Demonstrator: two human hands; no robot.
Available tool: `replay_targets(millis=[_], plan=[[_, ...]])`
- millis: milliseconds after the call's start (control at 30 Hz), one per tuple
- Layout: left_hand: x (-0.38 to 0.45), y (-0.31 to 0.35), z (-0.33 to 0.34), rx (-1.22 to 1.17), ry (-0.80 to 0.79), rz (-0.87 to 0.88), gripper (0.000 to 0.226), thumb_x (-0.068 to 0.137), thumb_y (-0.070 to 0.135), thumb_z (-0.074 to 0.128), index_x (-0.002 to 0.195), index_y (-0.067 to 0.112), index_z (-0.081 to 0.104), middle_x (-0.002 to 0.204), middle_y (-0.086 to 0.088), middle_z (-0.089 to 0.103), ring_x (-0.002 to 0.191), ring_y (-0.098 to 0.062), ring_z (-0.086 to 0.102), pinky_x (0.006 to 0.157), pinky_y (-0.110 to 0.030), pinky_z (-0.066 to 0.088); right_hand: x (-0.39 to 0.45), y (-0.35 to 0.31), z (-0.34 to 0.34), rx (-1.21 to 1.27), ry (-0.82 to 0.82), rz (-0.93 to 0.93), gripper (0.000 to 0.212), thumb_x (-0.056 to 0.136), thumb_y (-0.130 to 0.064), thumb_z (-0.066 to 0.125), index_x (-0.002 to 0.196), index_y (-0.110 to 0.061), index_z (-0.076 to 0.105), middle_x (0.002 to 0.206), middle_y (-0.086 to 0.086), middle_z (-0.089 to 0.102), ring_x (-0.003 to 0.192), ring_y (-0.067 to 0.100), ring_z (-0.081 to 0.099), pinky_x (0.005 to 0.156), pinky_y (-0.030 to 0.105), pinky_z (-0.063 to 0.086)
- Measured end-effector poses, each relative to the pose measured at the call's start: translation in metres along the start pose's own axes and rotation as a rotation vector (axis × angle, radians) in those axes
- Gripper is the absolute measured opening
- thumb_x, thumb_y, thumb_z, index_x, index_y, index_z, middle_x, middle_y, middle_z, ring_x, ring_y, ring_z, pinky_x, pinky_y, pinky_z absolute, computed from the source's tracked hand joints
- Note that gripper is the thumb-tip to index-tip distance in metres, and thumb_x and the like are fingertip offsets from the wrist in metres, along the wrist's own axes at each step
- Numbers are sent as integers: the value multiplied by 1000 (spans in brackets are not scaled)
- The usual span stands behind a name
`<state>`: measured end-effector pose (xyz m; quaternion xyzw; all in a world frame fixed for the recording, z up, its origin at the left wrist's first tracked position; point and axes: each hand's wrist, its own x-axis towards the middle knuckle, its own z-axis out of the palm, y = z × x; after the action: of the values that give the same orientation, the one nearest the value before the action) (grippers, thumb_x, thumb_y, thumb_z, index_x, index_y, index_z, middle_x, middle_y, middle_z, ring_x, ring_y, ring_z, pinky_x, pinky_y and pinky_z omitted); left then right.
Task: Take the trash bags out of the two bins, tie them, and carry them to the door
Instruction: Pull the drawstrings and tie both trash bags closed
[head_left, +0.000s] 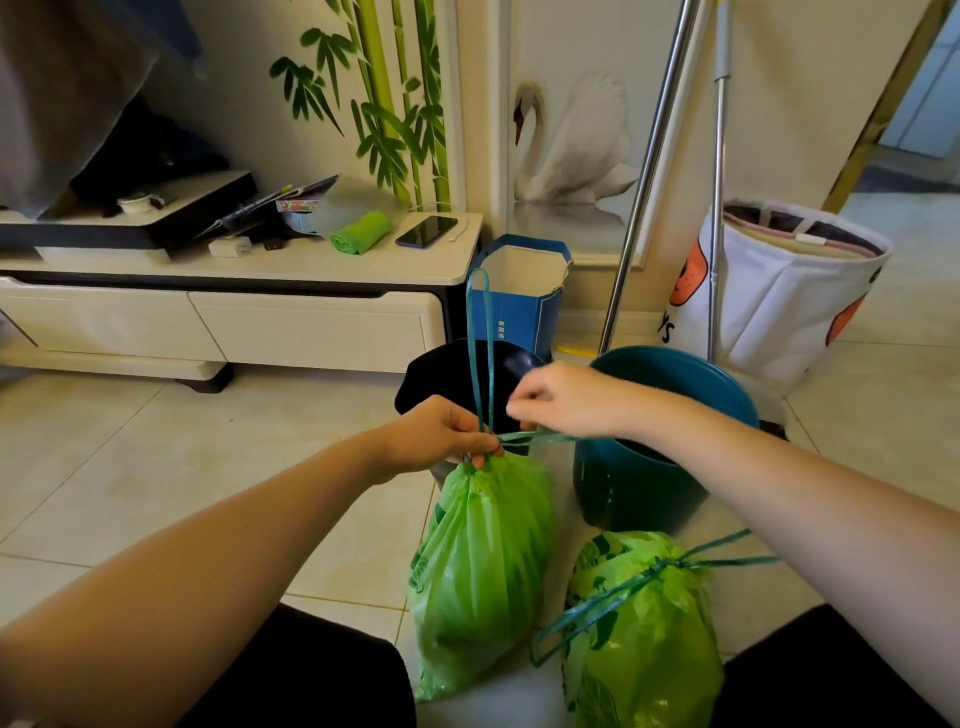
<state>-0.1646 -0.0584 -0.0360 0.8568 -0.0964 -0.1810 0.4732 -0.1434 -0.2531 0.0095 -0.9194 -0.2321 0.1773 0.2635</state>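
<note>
Left hand (441, 434) pinching the bag (480, 566) neck shut, right hand (563, 400) gripping the drawstring (480, 353); slack risks the knot loosening.

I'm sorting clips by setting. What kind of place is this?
Most likely a living room in a home: a low white TV cabinet with drawers, a bamboo and swan wall mural, and a tiled floor holding household bins and green trash bags.
</note>
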Motion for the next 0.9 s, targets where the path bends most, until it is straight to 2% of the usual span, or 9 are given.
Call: replay_targets(millis=[100,200,267,433,500,600,700,767,900], plan=[[1,-1,-1,-35,-8,-31,29,90,23,62,80,-1,73,75,-3,70,64,-3,59,63,-14,49,0,-2,16,-26,-170,48,31,96,-36,47,87,-11,64,78,5,71,72,23,70,74,35,56],[1,-1,-3,-163,-31,-92,31,94,24,57,92,-4,72,77,-2,70,67,-6,58,63,-15,48,2,-5,19,-60,-139,20,31,96,-29,49,88,-7,69,57,4,58,51,17,57,58,28,51],[2,-2,-4,-247,-27,-121,26,93,23,57,97,1,72,82,-2,71,74,-7,59,66,-14,49,1,-10,12,-41,-108,-9,31,95,-24,50,84,-5,71,54,3,51,46,13,46,49,21,42],[4,-7,-7,-291,-20,-110,24,88,21,64,100,2,74,93,0,73,90,-12,60,85,-25,48,-1,-11,7,61,-348,71,35,96,-32,47,90,-8,72,75,3,70,70,16,64,72,32,51],[2,-8,-9,-267,-22,-73,21,87,16,66,97,-1,73,93,0,74,90,-11,65,83,-24,50,-1,-9,9,70,-415,141,51,97,-46,38,95,-10,74,85,1,75,78,17,68,77,34,53],[-2,-7,-12,-188,14,8,9,82,5,69,88,-2,73,92,-6,73,82,-6,68,71,-14,49,1,0,17,123,-304,231,56,99,-47,30,101,-7,70,93,5,74,84,19,69,80,37,55],[-6,-7,-13,-111,38,64,10,79,-1,71,89,-1,74,82,0,72,74,-1,66,65,-11,48,6,13,34,116,-88,128,26,96,-29,49,108,-11,63,91,2,67,81,20,67,65,31,54],[-8,-7,-14,-76,31,83,10,79,-1,72,87,3,74,75,4,71,70,0,65,63,-11,48,11,17,46,208,-10,61,23,91,-21,59,112,-14,60,86,-3,61,78,18,64,64,30,55],[-12,-5,-17,-24,22,115,10,80,2,72,89,2,75,79,1,72,72,0,65,66,-12,49,19,10,63,298,64,-28,18,83,-14,67,99,-21,62,91,-5,60,65,-3,56,57,12,47]])
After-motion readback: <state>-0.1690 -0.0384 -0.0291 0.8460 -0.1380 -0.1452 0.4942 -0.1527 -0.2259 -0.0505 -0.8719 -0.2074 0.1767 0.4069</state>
